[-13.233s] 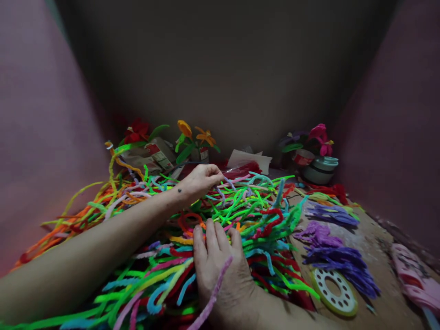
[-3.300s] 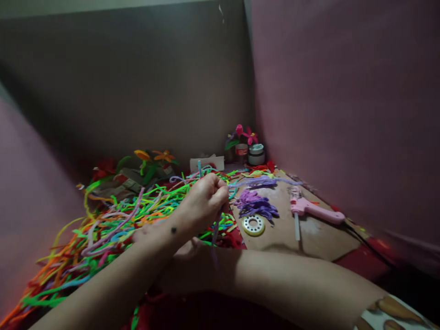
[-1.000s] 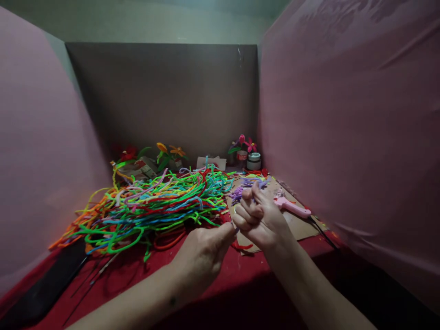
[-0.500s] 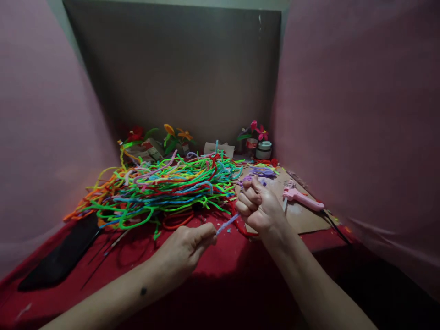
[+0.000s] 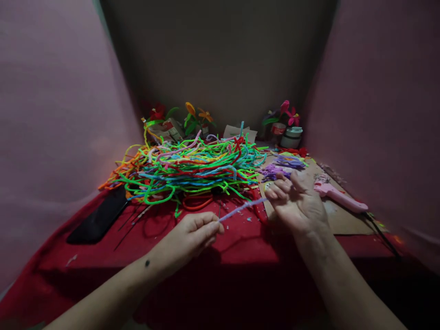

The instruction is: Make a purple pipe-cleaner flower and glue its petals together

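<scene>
My left hand point(image 5: 201, 231) pinches one end of a light purple pipe cleaner point(image 5: 240, 209) between thumb and fingers, low over the front of the table. The strand runs up and rightward to my right hand point(image 5: 297, 204), palm turned up. There the fingers curl loosely at its far end, with the thumb raised apart from them; the part inside the fingers is hidden. Beyond the right hand lies a bunch of purple pipe cleaners point(image 5: 275, 171). A large tangled heap of coloured pipe cleaners point(image 5: 195, 172), mostly green, fills the table behind my left hand.
A pink-handled glue gun point(image 5: 340, 198) rests on a cardboard sheet point(image 5: 343, 222) at right. On the left is a black flat object point(image 5: 98, 220) beside thin dark sticks. Pipe-cleaner flowers point(image 5: 197, 114) and a lidded jar point(image 5: 291, 137) stand at the back. Red cloth point(image 5: 240, 252) covers the table.
My hands have moved further apart, and more of the purple pipe cleaner shows between them. The right hand's fist has loosened, its thumb lifting away. The whole view has shifted.
</scene>
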A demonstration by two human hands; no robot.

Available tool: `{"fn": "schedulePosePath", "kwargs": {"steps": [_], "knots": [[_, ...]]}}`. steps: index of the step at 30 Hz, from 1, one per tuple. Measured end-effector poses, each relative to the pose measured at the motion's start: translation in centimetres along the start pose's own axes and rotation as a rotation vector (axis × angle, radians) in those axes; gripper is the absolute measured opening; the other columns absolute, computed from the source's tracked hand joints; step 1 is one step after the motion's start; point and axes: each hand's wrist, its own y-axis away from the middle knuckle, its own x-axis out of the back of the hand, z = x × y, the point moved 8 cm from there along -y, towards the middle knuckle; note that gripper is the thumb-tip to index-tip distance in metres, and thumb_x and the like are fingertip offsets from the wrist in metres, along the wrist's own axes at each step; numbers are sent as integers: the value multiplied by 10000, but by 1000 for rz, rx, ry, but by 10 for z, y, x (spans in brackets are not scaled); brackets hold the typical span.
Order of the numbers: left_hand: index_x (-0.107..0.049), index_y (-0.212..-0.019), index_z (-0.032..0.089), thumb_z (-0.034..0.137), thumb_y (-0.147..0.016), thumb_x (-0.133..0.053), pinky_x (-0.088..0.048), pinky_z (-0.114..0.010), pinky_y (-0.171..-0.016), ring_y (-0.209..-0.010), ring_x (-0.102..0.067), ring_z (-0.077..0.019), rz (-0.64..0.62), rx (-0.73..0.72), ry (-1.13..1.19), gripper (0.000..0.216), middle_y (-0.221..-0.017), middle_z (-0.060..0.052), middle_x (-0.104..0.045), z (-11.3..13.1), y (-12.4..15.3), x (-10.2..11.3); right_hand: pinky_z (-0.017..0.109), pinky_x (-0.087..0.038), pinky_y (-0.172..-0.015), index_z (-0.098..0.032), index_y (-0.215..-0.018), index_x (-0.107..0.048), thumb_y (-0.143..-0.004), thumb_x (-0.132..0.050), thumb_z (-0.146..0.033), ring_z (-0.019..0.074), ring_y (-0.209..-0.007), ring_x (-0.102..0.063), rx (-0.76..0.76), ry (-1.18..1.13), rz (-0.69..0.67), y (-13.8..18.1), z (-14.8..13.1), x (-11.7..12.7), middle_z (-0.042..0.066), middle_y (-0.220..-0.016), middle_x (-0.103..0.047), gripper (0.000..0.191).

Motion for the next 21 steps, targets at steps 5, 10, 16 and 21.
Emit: {"fn": "schedulePosePath", "kwargs": {"steps": [5,10,16,21], "knots": [[-553,-766,148,382,-812,-489,-153,-179,-353,-343,-205,-25,-86,86,456,247,-454,73,-375,-6,-10,-16,328,-463,-820,-173,-952,-602,-656,-663,-176,190,-958,-574,-76,185,-111,15,29,-4,52,-949,-644,303],[-571,-795,125,385,-833,-460,-158,-166,-312,-281,-234,-12,-192,120,511,286,-450,34,-492,-6,-17,-34,272,-449,-675,-163,-852,-650,-656,-690,-175,145,-716,-602,-192,479,-164,30,68,3,34,-778,-664,200],[-507,-799,157,369,-801,-525,-288,-157,-356,-395,-450,-51,-94,67,387,212,-649,-20,-615,-5,-15,-22,200,-404,-536,-146,-726,-643,-648,-721,-239,90,-555,-545,-13,588,21,28,50,24,5,-625,-635,144],[-523,-778,141,361,-795,-531,-256,-150,-367,-391,-421,-31,-24,32,217,221,-633,-6,-601,0,-13,-16,202,-403,-525,-152,-755,-637,-665,-708,-263,97,-560,-551,-57,626,-27,35,56,21,16,-640,-645,160]]}}
